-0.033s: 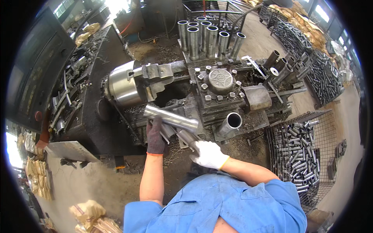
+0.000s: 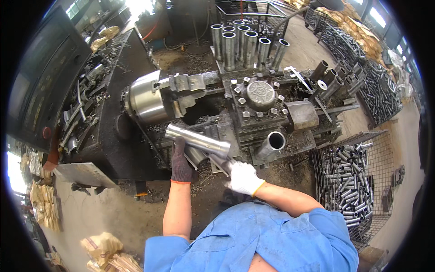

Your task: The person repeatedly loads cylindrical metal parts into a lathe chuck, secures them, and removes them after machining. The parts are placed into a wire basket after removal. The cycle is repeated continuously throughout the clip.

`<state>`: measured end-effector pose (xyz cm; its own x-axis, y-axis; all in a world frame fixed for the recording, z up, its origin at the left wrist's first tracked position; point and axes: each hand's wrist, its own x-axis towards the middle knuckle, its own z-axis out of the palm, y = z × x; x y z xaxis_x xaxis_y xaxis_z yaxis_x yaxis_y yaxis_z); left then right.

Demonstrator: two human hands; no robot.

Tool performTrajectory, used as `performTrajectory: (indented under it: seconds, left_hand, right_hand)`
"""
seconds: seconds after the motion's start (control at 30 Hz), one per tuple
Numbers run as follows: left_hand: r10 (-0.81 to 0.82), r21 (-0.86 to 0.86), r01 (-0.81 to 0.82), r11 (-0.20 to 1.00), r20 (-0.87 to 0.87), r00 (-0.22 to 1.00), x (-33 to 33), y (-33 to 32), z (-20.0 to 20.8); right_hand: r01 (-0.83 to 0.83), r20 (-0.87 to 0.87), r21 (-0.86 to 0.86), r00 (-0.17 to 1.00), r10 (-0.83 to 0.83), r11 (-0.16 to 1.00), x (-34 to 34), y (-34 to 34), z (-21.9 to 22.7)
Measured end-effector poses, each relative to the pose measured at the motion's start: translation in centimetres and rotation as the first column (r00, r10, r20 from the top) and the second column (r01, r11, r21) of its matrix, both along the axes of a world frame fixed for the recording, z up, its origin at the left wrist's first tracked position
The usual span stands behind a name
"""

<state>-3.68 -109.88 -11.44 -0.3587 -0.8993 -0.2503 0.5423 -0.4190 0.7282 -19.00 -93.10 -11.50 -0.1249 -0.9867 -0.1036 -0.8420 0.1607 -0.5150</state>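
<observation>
My left hand (image 2: 182, 163), in a dark glove with an orange cuff, is closed round a shiny metal tube (image 2: 198, 140). That tube slants down to the right in front of the lathe's carriage. My right hand (image 2: 244, 178), in a white glove, grips a second metal tube (image 2: 222, 162) just below the first. Part of this second tube is hidden by the upper one and by my fingers. Left of and beyond my hands is the lathe chuck (image 2: 147, 97), its jaws holding no tube. The bolted tool post (image 2: 261, 95) stands beyond my right hand.
One upright tube (image 2: 273, 143) stands on the carriage near my right hand. Several tubes (image 2: 250, 45) stand at the back, and darker ones (image 2: 334, 84) at the right by a caliper (image 2: 299, 78). A wire basket (image 2: 376, 158) of short tubes is at right. Metal chips litter the machine.
The surroundings have shifted slightly to the right in view. My right hand, with its tube, sits a little further right; both hands keep their grip.
</observation>
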Motion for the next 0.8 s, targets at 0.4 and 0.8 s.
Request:
performTrajectory:
  seconds: [0.4, 0.8]
  left_hand:
    - [-0.013, 0.164, 0.083, 0.983, -0.386, 0.923, 5.2, 0.4, -3.2]
    - [-0.382, -0.134, 0.392, 0.910, 0.090, 0.920, -4.3, -2.0, -1.2]
  right_hand:
    - [0.076, 0.824, 0.016, 0.564, -0.056, 0.997, -2.8, -6.8, 4.5]
    - [-0.117, 0.471, -0.090, 0.870, 0.145, 0.989, -4.9, -6.8, 15.9]
